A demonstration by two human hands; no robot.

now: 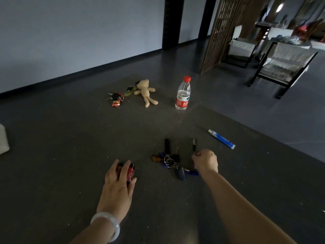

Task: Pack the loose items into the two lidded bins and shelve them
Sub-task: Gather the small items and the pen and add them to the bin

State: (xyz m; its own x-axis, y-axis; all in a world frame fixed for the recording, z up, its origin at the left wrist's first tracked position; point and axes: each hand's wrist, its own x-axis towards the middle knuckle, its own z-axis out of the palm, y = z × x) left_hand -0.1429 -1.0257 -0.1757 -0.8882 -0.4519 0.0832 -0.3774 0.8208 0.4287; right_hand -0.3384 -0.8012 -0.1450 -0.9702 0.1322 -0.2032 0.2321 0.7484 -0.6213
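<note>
On the dark floor mat, my left hand [117, 182] grips a small red and black object [130, 171] that lies on the mat. My right hand [205, 162] pinches the near end of a thin dark pen [194, 145]. Between my hands lies a bunch of keys with blue fobs [173, 164] and a black stick-shaped item [167, 144]. A blue and white tube [222, 139] lies to the right. Farther off stand a water bottle with a red cap [183, 93], a beige plush bear [146, 91] and another key bunch with a red figure [117, 99]. No bins are visible.
A white object [3, 140] shows at the left edge. A grey wall runs along the back left. A wooden lattice screen [221, 32] and black-framed chairs [284, 66] stand at the back right, beyond the mat's edge.
</note>
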